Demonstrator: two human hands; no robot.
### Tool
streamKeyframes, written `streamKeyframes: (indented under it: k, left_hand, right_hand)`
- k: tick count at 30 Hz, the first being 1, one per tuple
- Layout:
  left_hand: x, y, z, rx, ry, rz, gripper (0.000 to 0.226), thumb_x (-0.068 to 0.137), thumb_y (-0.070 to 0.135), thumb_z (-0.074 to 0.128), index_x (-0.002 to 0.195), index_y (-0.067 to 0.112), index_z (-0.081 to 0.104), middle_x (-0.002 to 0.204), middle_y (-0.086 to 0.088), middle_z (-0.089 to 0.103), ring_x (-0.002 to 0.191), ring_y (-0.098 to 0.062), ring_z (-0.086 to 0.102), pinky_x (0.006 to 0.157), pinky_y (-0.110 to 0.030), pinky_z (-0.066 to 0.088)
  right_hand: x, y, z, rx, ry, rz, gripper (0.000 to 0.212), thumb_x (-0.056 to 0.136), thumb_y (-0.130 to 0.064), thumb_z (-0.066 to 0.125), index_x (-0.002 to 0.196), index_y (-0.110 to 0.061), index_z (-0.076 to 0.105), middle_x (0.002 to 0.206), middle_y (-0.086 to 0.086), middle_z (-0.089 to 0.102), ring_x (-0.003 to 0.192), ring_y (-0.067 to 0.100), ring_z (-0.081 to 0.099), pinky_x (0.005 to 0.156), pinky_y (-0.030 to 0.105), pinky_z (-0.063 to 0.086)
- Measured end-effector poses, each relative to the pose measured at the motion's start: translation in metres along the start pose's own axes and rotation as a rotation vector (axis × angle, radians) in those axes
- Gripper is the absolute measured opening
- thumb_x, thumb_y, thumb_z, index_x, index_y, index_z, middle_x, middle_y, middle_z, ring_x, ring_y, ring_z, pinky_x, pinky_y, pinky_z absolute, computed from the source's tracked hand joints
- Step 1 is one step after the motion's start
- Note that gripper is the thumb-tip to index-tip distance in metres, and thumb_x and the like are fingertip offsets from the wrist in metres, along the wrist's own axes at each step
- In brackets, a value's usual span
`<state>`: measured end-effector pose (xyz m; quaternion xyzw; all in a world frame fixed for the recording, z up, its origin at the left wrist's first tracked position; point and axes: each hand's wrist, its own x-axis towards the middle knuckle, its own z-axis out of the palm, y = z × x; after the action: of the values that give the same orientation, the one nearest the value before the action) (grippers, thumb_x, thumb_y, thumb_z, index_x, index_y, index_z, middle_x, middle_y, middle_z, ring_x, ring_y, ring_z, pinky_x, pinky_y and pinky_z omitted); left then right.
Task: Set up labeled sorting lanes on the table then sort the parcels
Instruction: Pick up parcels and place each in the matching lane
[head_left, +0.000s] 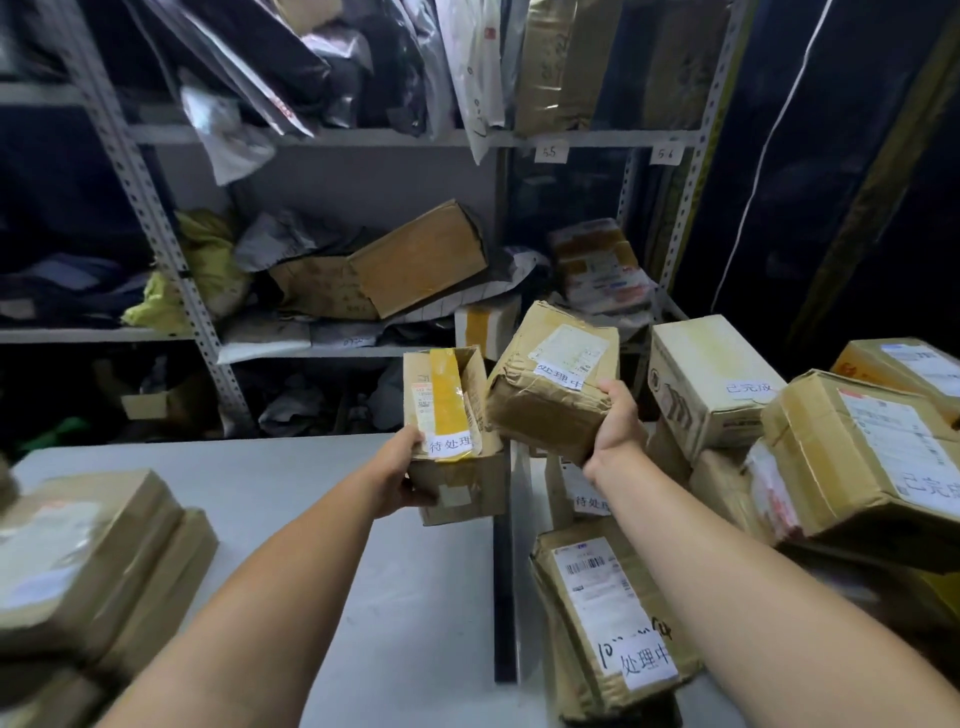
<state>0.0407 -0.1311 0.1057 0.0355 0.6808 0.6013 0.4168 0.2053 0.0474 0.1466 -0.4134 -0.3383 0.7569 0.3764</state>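
Left grip (402, 475) holds a yellow-taped brown cardboard box (448, 402), right grip (615, 421) clutches a crumpled brown parcel (550, 387) by its corner, might slip.

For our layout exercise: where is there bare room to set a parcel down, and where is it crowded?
Free: grey tabletop between the left parcel stack and the left hand. Crowded: right of the gap, piled boxes.
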Motion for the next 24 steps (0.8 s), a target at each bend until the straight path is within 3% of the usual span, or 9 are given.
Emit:
streamKeyframes:
  k: [3, 8, 12, 15, 20, 24]
  left_hand:
    - [0.007, -0.005, -0.023, 0.032, -0.004, -0.02, 0.032, 0.103, 0.031, 0.034, 0.124, 0.016, 0.051, 0.113, -0.015, 0.064, 0.105, -0.033, 0.063, 0.092, -0.055, 0.054]
    - [0.029, -0.021, -0.056, 0.077, -0.006, -0.066, 0.032, 0.102, 0.031, 0.034, 0.124, 0.015, 0.051, 0.106, -0.014, 0.063, 0.096, -0.03, 0.062, 0.091, -0.055, 0.054]
    - [0.046, -0.038, -0.061, 0.099, -0.079, -0.117, 0.039, 0.1, 0.03, 0.032, 0.129, 0.016, 0.055, 0.108, -0.012, 0.065, 0.093, -0.029, 0.062, 0.079, -0.048, 0.056]
    - [0.058, -0.049, -0.06, 0.103, -0.128, -0.129, 0.037, 0.103, 0.031, 0.03, 0.129, 0.018, 0.054, 0.109, -0.01, 0.066, 0.095, -0.027, 0.062, 0.083, -0.05, 0.055]
    - [0.069, -0.07, -0.058, 0.156, -0.173, -0.155, 0.033, 0.107, 0.033, 0.027, 0.124, 0.019, 0.051, 0.106, -0.007, 0.065, 0.099, -0.027, 0.061, 0.098, -0.055, 0.049]
    - [0.073, -0.073, -0.056, 0.238, -0.119, -0.107, 0.035, 0.105, 0.033, 0.03, 0.13, 0.017, 0.048, 0.114, -0.01, 0.063, 0.1, -0.027, 0.06, 0.091, -0.052, 0.05]
  right_hand:
    - [0.002, 0.014, 0.005, -0.001, 0.009, 0.003, 0.071, 0.052, -0.05, 0.077, 0.113, -0.015, 0.073, 0.1, 0.016, 0.078, 0.09, 0.038, 0.076, 0.078, 0.06, 0.061]
    - [-0.004, 0.039, 0.008, -0.051, 0.109, -0.008, 0.06, 0.059, -0.046, 0.078, 0.111, -0.017, 0.074, 0.101, 0.016, 0.078, 0.089, 0.038, 0.076, 0.077, 0.064, 0.06]
    - [-0.012, 0.051, 0.009, -0.065, 0.232, -0.01, 0.053, 0.058, -0.04, 0.079, 0.104, -0.013, 0.071, 0.1, 0.015, 0.077, 0.091, 0.035, 0.076, 0.081, 0.063, 0.059]
    - [-0.014, 0.056, 0.004, -0.091, 0.279, -0.026, 0.034, 0.073, -0.036, 0.077, 0.098, -0.014, 0.067, 0.097, 0.013, 0.074, 0.086, 0.032, 0.073, 0.084, 0.057, 0.06]
    - [-0.017, 0.056, -0.008, -0.105, 0.301, -0.025, 0.037, 0.078, -0.036, 0.075, 0.106, -0.013, 0.069, 0.094, 0.011, 0.074, 0.078, 0.029, 0.071, 0.075, 0.045, 0.062]
    - [-0.024, 0.046, -0.018, -0.115, 0.309, -0.028, 0.033, 0.076, -0.034, 0.076, 0.101, -0.013, 0.07, 0.097, 0.014, 0.076, 0.078, 0.031, 0.072, 0.071, 0.045, 0.062]
